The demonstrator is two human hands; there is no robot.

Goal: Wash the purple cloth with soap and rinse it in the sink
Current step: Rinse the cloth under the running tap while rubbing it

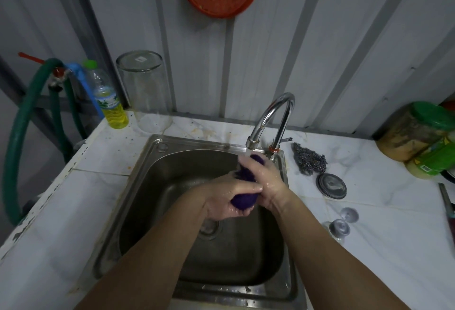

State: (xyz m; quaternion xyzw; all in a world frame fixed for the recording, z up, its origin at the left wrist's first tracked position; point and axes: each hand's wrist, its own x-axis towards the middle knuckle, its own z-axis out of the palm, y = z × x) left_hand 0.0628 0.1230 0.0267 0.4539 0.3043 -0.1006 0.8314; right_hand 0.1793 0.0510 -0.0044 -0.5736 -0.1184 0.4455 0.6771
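The purple cloth [243, 200] is bunched up between both hands over the steel sink [138, 174]. My left hand [226, 201] grips its lower end from the left. My right hand [264, 179] wraps its upper end, which reaches up under the spout of the chrome tap [270, 120]. Water runs from the spout onto the cloth's top, and both hands are wet. A bottle of yellow liquid soap [110, 103] with a green cap stands at the counter's back left corner.
An upturned glass jar [145, 90] stands behind the sink. Right of the sink lie a steel scourer [310, 160], a round metal lid [331, 186] and two suction cups [344, 221]. Jars with green lids [418, 135] sit far right. A green hose [22, 137] hangs left.
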